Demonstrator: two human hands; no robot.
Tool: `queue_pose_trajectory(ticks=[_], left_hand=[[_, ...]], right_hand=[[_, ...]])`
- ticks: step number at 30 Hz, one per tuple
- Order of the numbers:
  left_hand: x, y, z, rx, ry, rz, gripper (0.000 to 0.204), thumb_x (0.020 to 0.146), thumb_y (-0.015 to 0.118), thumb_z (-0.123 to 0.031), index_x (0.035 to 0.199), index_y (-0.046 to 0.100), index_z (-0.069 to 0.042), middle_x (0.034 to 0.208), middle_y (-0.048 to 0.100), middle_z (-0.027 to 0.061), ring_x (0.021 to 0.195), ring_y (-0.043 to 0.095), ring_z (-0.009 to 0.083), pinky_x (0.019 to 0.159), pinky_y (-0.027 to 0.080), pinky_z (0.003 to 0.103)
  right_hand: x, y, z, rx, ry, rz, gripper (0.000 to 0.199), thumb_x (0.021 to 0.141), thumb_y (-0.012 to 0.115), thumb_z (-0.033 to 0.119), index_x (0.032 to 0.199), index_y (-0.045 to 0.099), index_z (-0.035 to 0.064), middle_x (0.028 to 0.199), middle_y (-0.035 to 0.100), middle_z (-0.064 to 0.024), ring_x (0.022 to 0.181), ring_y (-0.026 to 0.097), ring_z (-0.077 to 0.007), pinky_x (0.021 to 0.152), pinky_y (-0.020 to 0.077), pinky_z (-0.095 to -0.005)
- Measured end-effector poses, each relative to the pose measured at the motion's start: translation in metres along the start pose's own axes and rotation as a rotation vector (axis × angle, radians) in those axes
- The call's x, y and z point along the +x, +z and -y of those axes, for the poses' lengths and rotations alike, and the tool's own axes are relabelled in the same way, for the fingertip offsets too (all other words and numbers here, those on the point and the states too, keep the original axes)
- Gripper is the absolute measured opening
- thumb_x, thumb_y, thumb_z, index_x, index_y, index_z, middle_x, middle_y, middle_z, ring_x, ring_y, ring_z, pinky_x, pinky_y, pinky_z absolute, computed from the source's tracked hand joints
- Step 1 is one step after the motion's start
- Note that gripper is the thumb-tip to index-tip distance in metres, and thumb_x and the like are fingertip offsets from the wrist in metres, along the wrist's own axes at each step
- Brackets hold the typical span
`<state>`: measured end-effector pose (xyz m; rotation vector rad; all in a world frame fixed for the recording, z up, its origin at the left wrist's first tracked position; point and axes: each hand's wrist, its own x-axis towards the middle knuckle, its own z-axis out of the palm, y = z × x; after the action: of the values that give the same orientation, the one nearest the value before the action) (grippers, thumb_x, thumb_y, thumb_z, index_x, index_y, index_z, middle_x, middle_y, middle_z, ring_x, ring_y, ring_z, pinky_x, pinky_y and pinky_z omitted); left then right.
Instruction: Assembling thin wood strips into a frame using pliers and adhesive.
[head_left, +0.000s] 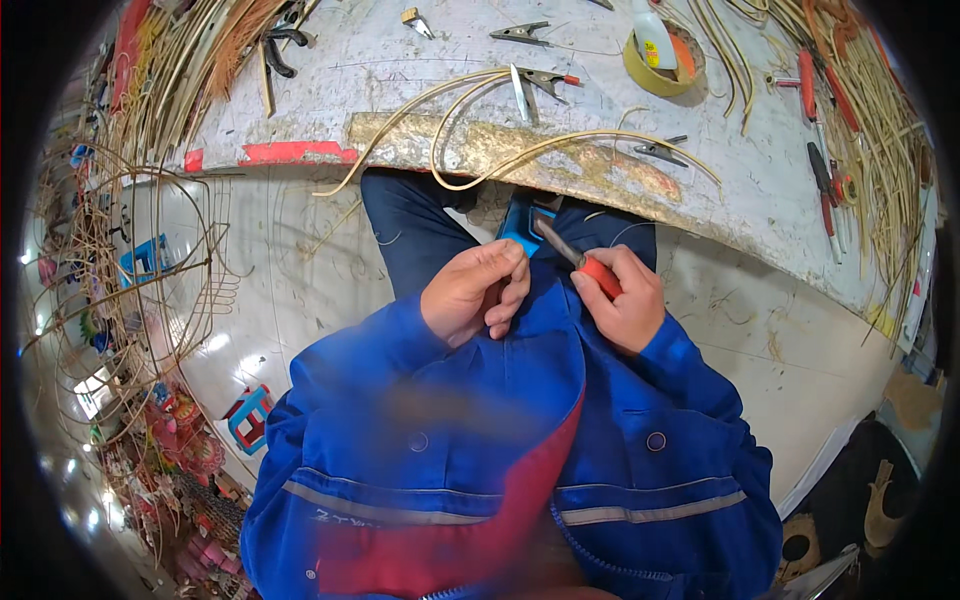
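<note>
The right hand (632, 305) had its grip clamped on the handle of a red-handled metal tool (601, 277), whose dark head pointed far and left over the lap, on the near side of the tabletop (330, 85). The left hand (474, 290), fingers curled, lay just left of the tool; whether its grip was closed on anything could not be told. Farther off, bent cane strips (462, 187) overhung the tabletop's near edge.

The blue jacket (625, 455) bears grey stripes (655, 510).
</note>
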<state>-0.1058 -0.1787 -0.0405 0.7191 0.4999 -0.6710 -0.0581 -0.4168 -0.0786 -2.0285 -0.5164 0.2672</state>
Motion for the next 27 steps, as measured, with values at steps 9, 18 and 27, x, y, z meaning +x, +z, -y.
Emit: queue_pose_trajectory(ticks=[9,18,27], left_hand=[[-0.003,-0.013,0.004,-0.108,-0.032,0.083,0.028,0.110,0.047,-0.033,0.095,0.049,-0.010,0.075,0.048,0.0023,0.047,0.042,0.0078,0.042,0.042,0.025],[-0.002,-0.007,-0.002,-0.126,-0.075,0.104,0.030,0.111,0.044,-0.034,0.092,0.048,-0.010,0.072,0.046,0.0017,0.046,0.039,0.0077,0.041,0.041,0.025],[0.000,0.006,-0.008,-0.004,0.079,-0.061,0.024,0.103,0.052,-0.021,0.085,0.052,-0.004,0.073,0.053,0.0086,0.049,0.049,0.0144,0.044,0.045,0.029]], right_hand=[[0.002,0.000,0.011,0.125,-0.130,0.118,0.028,0.082,0.082,0.014,0.101,0.068,-0.0006,0.088,0.067,-0.0148,0.072,0.068,-0.0309,0.065,0.0546,-0.0369],[0.005,0.003,0.005,0.072,-0.118,0.066,0.027,0.082,0.082,0.014,0.101,0.069,0.0009,0.088,0.067,-0.0139,0.074,0.069,-0.0313,0.066,0.0547,-0.0370],[0.012,-0.036,0.000,-0.008,-0.022,-0.281,0.023,0.085,0.081,0.013,0.103,0.069,0.0028,0.090,0.069,-0.0127,0.080,0.070,-0.0281,0.072,0.0554,-0.0356]])
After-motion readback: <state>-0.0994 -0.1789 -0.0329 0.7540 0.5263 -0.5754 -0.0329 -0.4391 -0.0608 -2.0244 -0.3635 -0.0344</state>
